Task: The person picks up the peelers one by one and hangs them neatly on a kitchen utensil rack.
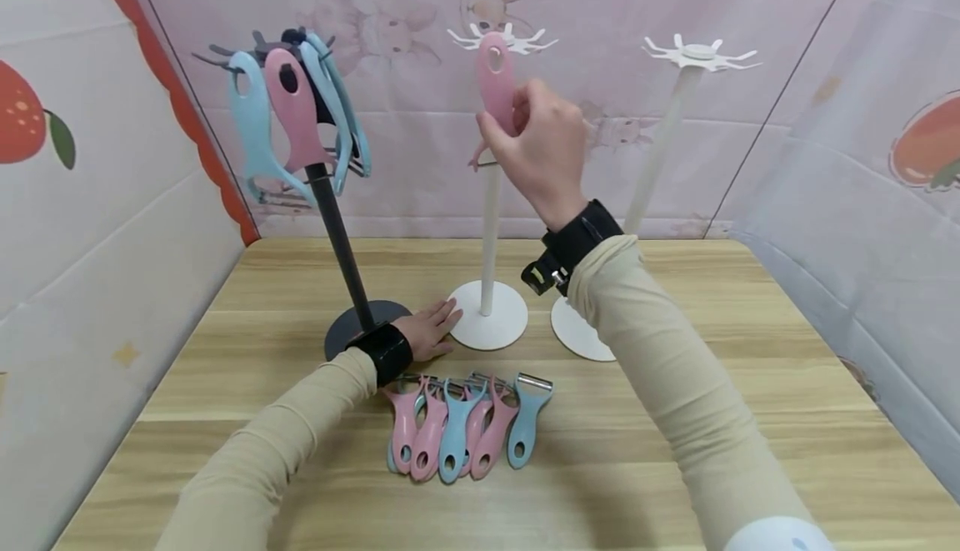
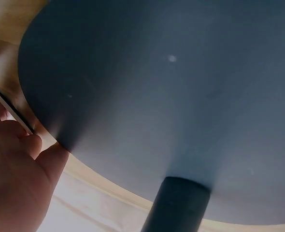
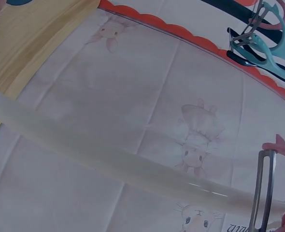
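My right hand (image 1: 551, 147) pinches a pink peeler (image 1: 496, 76) by its handle, hole end up, in front of the hooks (image 1: 525, 41) of the middle white stand (image 1: 490, 234). A hook tip shows in the handle's hole. In the right wrist view the peeler's metal blade (image 3: 258, 193) overlaps the white pole. My left hand (image 1: 429, 330) lies with fingers extended on the table, fingertips right at the white round base (image 1: 495, 326). Beside that hand, in the left wrist view, is the dark base (image 2: 171, 96) of the black stand.
The black stand (image 1: 341, 242) at left carries blue and pink peelers (image 1: 292, 109). A second white stand (image 1: 663, 142) with bare hooks rises at right. Several pink and blue peelers (image 1: 453, 443) lie in a row on the wooden table (image 1: 675, 493), nearest me.
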Available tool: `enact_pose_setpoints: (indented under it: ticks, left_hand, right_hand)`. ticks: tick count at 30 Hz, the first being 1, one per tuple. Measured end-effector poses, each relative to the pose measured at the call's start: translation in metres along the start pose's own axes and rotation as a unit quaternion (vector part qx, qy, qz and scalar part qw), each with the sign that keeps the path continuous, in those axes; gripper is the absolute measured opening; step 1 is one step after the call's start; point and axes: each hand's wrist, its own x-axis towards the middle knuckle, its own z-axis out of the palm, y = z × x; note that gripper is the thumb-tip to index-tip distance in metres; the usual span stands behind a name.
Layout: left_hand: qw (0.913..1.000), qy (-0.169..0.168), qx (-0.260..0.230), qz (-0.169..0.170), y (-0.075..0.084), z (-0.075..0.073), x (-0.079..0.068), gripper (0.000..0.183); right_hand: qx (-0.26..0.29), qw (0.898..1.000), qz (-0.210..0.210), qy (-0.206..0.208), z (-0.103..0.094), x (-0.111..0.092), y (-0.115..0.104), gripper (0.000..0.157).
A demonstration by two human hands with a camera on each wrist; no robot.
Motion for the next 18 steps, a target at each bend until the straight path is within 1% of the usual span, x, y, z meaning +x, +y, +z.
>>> enact_pose_setpoints:
  ticks: [4,10,14,18]
  left_hand:
    - [0.9999,-0.01,0.002,-0.006,0.001,0.002,0.002,0.062]
    - [0.9998,-0.018,-0.008,-0.005,0.001,0.001,0.003,0.063]
    - [0.9998,-0.019,-0.001,-0.004,-0.001,0.002,0.004,0.064]
    - [0.9999,-0.015,0.002,-0.003,-0.003,0.003,0.004,0.064]
  right_hand:
    - [-0.011,1.0,0.013,-0.016,0.004,0.0,0.002,0.027]
    - [-0.021,0.999,0.023,-0.032,0.005,-0.004,0.009,0.029]
    - [-0.024,0.999,0.003,-0.035,0.003,-0.013,0.014,0.033]
    - [-0.02,0.999,-0.031,-0.033,0.0,-0.029,0.022,0.035]
